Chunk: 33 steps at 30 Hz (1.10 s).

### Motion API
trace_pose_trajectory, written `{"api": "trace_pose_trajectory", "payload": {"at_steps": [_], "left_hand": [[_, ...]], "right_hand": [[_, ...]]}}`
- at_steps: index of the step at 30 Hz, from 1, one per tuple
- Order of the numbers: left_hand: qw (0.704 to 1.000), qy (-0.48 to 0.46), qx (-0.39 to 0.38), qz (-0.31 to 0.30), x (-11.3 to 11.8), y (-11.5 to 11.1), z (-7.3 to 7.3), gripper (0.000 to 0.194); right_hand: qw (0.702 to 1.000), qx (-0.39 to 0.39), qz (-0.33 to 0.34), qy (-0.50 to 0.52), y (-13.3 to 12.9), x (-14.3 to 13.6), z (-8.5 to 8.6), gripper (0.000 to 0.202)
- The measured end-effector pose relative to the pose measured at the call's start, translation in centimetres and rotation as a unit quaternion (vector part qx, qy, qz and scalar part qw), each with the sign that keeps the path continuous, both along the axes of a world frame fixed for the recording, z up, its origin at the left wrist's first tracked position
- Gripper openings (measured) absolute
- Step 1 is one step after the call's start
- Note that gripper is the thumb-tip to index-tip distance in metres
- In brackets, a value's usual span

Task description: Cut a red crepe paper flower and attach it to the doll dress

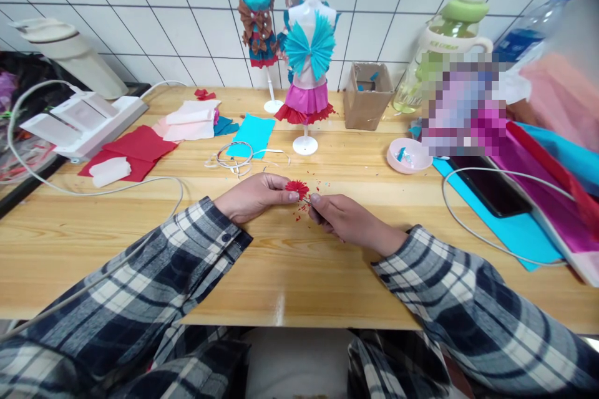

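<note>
1. Over the middle of the light wooden surface [281,274], the two hands are close together, with a small round red paper flower with a fringed edge [296,187] between them.
2. The left hand [253,195] has its grip pinched: thumb and fingers press on the left and lower side of the flower. Its fluffy edge sticks out past the fingertips.
3. The right hand [341,215] has its grip closed on a small, thin tool with a metal tip [306,201]. The fingers hide most of the tool, so I cannot tell just what it is.
4. The flower is up and to the left of the right hand's fingertips. The tool is long and slants up and left, so its tip points at the flower's lower right edge. I cannot tell if they touch. The flower is round, with no long side, and the left hand is nearer, since it holds it.
5. Tiny red paper bits [298,218] lie under and around the fingers. Farther back stands a white dress form [306,78] with a folded bright blue paper bow.
6. The clear jug with a green lid [463,10] seems to say "ICE CREAM". The blue label on the plastic bottle [521,40] is too blurry to read.
</note>
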State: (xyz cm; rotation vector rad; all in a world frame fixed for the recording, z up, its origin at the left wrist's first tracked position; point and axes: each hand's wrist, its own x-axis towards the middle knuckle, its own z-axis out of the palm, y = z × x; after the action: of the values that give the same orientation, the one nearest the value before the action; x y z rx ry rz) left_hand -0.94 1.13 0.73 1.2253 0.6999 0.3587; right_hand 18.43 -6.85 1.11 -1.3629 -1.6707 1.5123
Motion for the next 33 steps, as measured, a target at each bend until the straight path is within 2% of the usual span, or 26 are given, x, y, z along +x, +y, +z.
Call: {"api": "trace_pose_trajectory", "payload": {"at_steps": [17,19,22,26,33], "left_hand": [[1.0,0.012,-0.015,0.022,0.15,-0.02,0.21,0.014],[0.999,0.006,-0.021,0.038,0.17,0.0,0.06,0.015],[0.998,-0.011,-0.032,0.047,0.18,-0.03,-0.12,0.016],[0.999,-0.01,-0.024,0.026,0.11,-0.16,-0.01,0.02],[0.997,0.048,0.028,-0.044,0.22,-0.44,0.86,0.016]], "right_hand": [[0.999,0.027,0.027,-0.034,0.11,0.13,0.07,0.046],[1.0,0.003,0.013,-0.02,0.1,0.31,0.29,0.047],[0.999,-0.022,-0.044,0.012,0.19,0.54,0.43,0.047],[0.992,0.031,-0.119,0.024,0.44,0.55,0.05,0.044],[0.989,0.097,-0.108,0.002,0.51,0.48,-0.36,0.032]]}}
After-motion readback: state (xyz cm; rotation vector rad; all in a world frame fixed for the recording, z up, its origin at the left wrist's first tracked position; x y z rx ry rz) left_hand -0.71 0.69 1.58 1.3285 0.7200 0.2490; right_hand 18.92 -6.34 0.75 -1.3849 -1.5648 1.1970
